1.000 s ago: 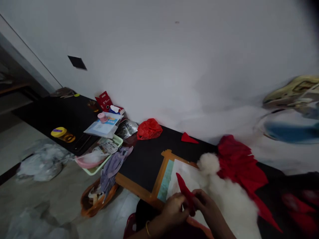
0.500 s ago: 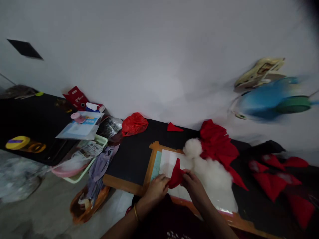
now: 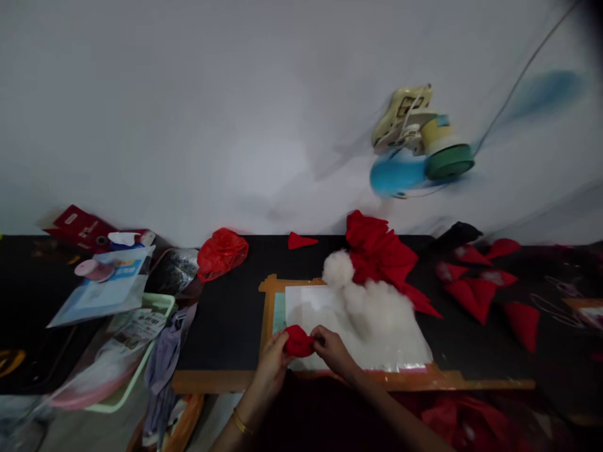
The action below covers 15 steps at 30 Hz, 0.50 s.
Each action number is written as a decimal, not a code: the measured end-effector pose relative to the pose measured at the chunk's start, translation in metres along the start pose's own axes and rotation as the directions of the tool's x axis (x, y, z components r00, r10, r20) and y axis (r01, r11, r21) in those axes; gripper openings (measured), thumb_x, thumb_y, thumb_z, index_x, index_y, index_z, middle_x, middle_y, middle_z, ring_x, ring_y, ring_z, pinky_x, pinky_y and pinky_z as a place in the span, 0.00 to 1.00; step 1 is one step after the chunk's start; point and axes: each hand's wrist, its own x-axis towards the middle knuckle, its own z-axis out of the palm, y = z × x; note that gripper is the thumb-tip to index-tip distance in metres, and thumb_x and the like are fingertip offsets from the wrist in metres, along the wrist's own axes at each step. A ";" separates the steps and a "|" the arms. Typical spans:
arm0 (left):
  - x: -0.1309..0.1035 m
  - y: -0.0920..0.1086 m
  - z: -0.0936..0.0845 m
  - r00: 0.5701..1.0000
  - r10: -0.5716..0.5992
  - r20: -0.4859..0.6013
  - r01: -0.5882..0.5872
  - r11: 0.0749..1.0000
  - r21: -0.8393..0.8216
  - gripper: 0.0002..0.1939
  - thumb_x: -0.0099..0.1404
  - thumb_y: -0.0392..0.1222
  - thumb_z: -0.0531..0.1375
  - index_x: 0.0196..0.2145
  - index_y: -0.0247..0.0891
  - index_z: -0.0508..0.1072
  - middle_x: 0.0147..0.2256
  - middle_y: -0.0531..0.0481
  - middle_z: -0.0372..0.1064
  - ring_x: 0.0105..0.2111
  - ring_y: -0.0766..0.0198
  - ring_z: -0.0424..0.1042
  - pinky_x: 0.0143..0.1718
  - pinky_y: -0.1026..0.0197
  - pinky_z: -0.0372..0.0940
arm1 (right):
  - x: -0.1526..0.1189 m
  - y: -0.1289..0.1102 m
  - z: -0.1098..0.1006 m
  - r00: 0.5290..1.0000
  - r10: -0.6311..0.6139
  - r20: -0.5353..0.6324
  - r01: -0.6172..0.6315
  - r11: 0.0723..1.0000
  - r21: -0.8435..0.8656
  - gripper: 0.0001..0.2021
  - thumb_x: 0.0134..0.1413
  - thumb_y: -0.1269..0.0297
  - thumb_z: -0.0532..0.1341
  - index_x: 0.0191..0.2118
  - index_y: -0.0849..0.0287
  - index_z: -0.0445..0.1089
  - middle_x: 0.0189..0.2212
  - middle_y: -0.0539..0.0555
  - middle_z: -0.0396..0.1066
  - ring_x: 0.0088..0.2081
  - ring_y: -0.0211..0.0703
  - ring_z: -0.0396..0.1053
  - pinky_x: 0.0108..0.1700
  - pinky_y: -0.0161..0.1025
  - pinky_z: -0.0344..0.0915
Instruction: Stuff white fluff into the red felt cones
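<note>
A small red cloth piece [image 3: 298, 342] is held up between my two hands above the white sheet [image 3: 301, 301] at the table's front. My left hand [image 3: 273, 358] grips its left side, thumb on top. On the right, my right hand [image 3: 330, 350] pinches the edge of the cloth; whether something small is also in those fingertips I cannot make out. Just beyond my right hand lies a heap of fluffy white stuffing [image 3: 381, 314], with a smaller ball of stuffing [image 3: 338, 269] behind it. A pile of red cloth [image 3: 379, 251] rests against the stuffing.
Several red cone-shaped pieces [image 3: 473, 295] lie on the right of the black table [image 3: 221, 326]. One red triangle [image 3: 301, 240] and a red plastic bag [image 3: 222, 254] are near the wall. A green-rimmed basket [image 3: 162, 301] stands left. A blue fan [image 3: 398, 176] hangs on the wall.
The view has swung to the right and levelled. The red cloth, upright and pointed before, is now turned into a rounder, lower shape between my hands, which both still hold it.
</note>
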 end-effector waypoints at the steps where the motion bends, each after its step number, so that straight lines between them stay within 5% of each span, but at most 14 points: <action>1: 0.001 -0.001 0.001 1.000 -0.002 -0.005 0.002 1.000 0.013 0.25 0.49 0.63 0.66 0.33 0.39 0.69 0.29 0.50 0.71 0.27 0.63 0.70 0.26 0.65 0.61 | 0.003 0.001 -0.001 1.000 -0.006 0.007 0.006 1.000 0.010 0.03 0.47 0.67 0.57 0.31 0.57 0.66 0.25 0.47 0.68 0.28 0.38 0.64 0.33 0.34 0.59; 4: 0.004 -0.002 -0.002 0.999 -0.029 -0.046 0.032 0.998 0.053 0.24 0.49 0.61 0.66 0.32 0.39 0.67 0.24 0.54 0.66 0.19 0.70 0.60 0.18 0.68 0.48 | 0.010 0.007 -0.009 0.995 0.012 0.098 -0.014 1.000 0.020 0.08 0.52 0.61 0.59 0.37 0.58 0.69 0.31 0.51 0.73 0.28 0.39 0.66 0.31 0.35 0.62; 6: 0.006 -0.003 -0.005 0.996 -0.024 -0.080 0.031 0.996 0.085 0.24 0.49 0.60 0.66 0.33 0.39 0.66 0.22 0.57 0.63 0.16 0.73 0.54 0.17 0.69 0.44 | 0.016 0.014 -0.023 0.995 0.011 0.102 -0.005 0.998 -0.059 0.14 0.53 0.60 0.60 0.45 0.58 0.70 0.44 0.56 0.74 0.31 0.40 0.69 0.35 0.38 0.67; 8: 0.008 -0.005 -0.010 0.995 0.007 -0.096 0.004 0.993 0.115 0.23 0.50 0.59 0.65 0.33 0.39 0.66 0.22 0.58 0.61 0.16 0.73 0.54 0.17 0.68 0.46 | 0.029 0.021 -0.042 1.000 0.016 -0.007 -0.018 0.974 -0.225 0.17 0.51 0.67 0.61 0.49 0.59 0.70 0.60 0.62 0.65 0.38 0.43 0.73 0.46 0.42 0.68; 10: 0.011 -0.008 -0.013 0.995 0.034 -0.093 -0.021 0.992 0.128 0.23 0.51 0.59 0.64 0.33 0.39 0.65 0.21 0.59 0.61 0.16 0.72 0.55 0.16 0.68 0.48 | 0.045 0.027 -0.063 0.986 0.086 -0.143 -0.133 0.925 -0.356 0.16 0.50 0.72 0.60 0.47 0.61 0.71 0.65 0.66 0.59 0.49 0.49 0.71 0.54 0.44 0.64; 12: 0.014 -0.010 -0.015 0.996 0.054 -0.074 -0.044 0.990 0.136 0.23 0.50 0.60 0.65 0.31 0.39 0.65 0.19 0.59 0.60 0.15 0.73 0.54 0.16 0.67 0.49 | 0.063 0.030 -0.081 0.972 0.136 -0.190 -0.198 0.909 -0.365 0.12 0.52 0.73 0.59 0.43 0.62 0.72 0.59 0.69 0.66 0.52 0.53 0.70 0.55 0.46 0.62; 15: 0.018 -0.011 -0.014 0.993 0.110 -0.039 -0.101 0.980 0.170 0.25 0.50 0.63 0.65 0.30 0.38 0.66 0.17 0.60 0.59 0.14 0.73 0.53 0.16 0.67 0.50 | 0.078 0.030 -0.092 0.968 0.169 -0.188 -0.222 0.923 -0.314 0.05 0.54 0.69 0.58 0.34 0.61 0.71 0.38 0.62 0.75 0.43 0.49 0.72 0.49 0.44 0.64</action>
